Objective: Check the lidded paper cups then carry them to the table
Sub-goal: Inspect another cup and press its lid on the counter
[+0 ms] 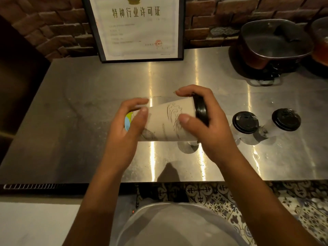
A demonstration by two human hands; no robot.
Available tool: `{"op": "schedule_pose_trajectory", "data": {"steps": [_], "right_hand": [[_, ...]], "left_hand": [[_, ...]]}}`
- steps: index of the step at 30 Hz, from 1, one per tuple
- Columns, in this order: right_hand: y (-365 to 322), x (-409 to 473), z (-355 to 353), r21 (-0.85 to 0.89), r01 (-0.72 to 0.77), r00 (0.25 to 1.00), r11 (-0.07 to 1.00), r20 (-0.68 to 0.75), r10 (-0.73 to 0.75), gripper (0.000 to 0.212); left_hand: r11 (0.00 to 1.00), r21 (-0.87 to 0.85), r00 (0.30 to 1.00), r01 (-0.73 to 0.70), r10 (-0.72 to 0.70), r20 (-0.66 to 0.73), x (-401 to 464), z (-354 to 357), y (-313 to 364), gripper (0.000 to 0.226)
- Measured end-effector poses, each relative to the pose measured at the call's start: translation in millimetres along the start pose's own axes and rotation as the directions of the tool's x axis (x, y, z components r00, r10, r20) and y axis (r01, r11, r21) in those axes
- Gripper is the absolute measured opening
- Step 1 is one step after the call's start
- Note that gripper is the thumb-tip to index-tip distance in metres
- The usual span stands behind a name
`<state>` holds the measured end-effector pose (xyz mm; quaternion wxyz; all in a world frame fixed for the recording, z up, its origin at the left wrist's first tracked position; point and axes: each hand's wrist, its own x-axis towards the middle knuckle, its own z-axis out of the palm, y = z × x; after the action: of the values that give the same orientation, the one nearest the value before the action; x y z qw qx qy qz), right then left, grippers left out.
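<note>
A paper cup [165,121] with a line drawing and a black lid [201,110] lies on its side in both hands, above the steel counter [71,103]. My left hand [127,125] grips its bottom end, where a blue and green patch shows. At the other end my right hand [204,125] wraps the lid, which points right. Two more lidded paper cups stand upright on the counter to the right, one close [245,122] and one farther right [286,119].
A framed certificate [136,27] leans on the brick wall at the back. A dark lidded pot [273,43] sits on a burner at the back right, with another vessel [321,41] at the frame edge. Patterned floor tiles [221,197] lie below the counter's front edge.
</note>
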<state>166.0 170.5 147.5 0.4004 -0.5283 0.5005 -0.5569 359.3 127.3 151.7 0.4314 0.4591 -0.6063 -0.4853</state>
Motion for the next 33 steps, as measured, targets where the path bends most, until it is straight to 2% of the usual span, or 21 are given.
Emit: {"op": "schedule_pose_trajectory", "data": {"steps": [1,3,5,6,8,10,11,13,15,17,19,20,22,24,25,27,28,30,31,33], "right_hand": [[-3,3,1,0.133,-0.129,0.991,0.983,-0.017,0.132,0.046],[-4,7,3,0.341,-0.372,0.92,0.863,0.014,0.391,0.043],[-2,7,6,0.379,-0.495,0.855,0.782,0.053,0.516,0.044],[-1,5,8,0.356,-0.491,0.859,0.795,0.048,0.509,0.043],[-1,-3,12,0.21,-0.345,0.938,0.915,0.032,0.346,0.046],[-2,-10,11,-0.07,-0.078,0.994,0.994,0.073,0.083,0.061],[-2,-13,10,-0.199,0.048,0.995,0.979,0.098,-0.029,0.067],[-1,-15,8,-0.343,0.248,0.967,0.906,0.137,-0.213,0.071],[0,-15,7,-0.365,0.292,0.956,0.884,0.147,-0.255,0.068],[-1,-14,7,-0.271,0.158,0.987,0.95,0.073,-0.143,0.064],[-1,-13,6,-0.032,-0.105,0.994,0.994,-0.017,0.104,0.056],[-2,-12,5,0.097,-0.218,0.974,0.971,-0.036,0.222,0.053],[1,-10,6,0.249,-0.385,0.916,0.889,-0.019,0.401,0.044],[4,-12,12,0.282,-0.41,0.906,0.868,0.013,0.424,0.036],[4,-15,14,0.251,-0.352,0.933,0.902,0.016,0.359,0.037],[5,-22,18,0.05,-0.103,0.994,0.993,0.039,0.101,0.05],[8,-23,18,-0.107,0.034,0.997,0.994,0.079,-0.026,0.057],[14,-22,23,-0.34,0.241,0.967,0.909,0.168,-0.193,0.065],[17,-20,27,-0.383,0.276,0.956,0.882,0.203,-0.212,0.069],[19,-14,36,-0.37,0.213,0.962,0.904,0.239,-0.129,0.078]], "left_hand": [[0.995,0.021,0.995,-0.097,0.096,0.033,0,-2,1,0.035],[0.968,0.076,0.97,-0.238,0.234,0.065,-4,-1,0,0.04],[0.952,0.105,0.957,-0.286,0.29,-0.018,-8,5,-1,0.026],[0.958,0.092,0.956,-0.271,0.279,-0.094,-9,8,-3,0.017],[0.988,-0.002,0.965,-0.156,0.152,-0.212,-7,12,-2,0.012],[0.99,-0.14,0.973,-0.004,-0.029,-0.23,-3,10,-2,0.017],[0.976,-0.199,0.972,0.083,-0.123,-0.202,-1,9,-2,0.02],[0.933,-0.248,0.951,0.26,-0.292,-0.104,-1,8,-4,0.027],[0.909,-0.237,0.932,0.344,-0.361,-0.031,-4,6,-6,0.034],[0.935,-0.224,0.959,0.276,-0.282,0.005,-8,4,-7,0.039],[0.98,-0.176,0.996,0.095,-0.093,0.016,-12,1,-8,0.036],[0.991,-0.137,1.0,-0.01,0.013,0.017,-14,1,-8,0.034],[0.984,-0.042,0.985,-0.174,0.174,-0.008,-19,5,-7,0.029],[0.978,0.04,0.972,-0.203,0.206,-0.111,-24,10,-8,0.017],[0.984,0.051,0.968,-0.173,0.179,-0.176,-26,12,-11,0.011],[0.999,-0.021,0.962,-0.045,0.038,-0.271,-27,11,-15,0.007],[0.992,-0.119,0.959,0.049,-0.08,-0.271,-26,11,-18,0.009],[0.901,-0.334,0.919,0.277,-0.35,-0.181,-25,7,-25,0.021],[0.84,-0.401,0.883,0.366,-0.449,-0.134,-24,3,-29,0.025],[0.774,-0.447,0.833,0.448,-0.543,-0.106,-21,-6,-40,0.028]]}}
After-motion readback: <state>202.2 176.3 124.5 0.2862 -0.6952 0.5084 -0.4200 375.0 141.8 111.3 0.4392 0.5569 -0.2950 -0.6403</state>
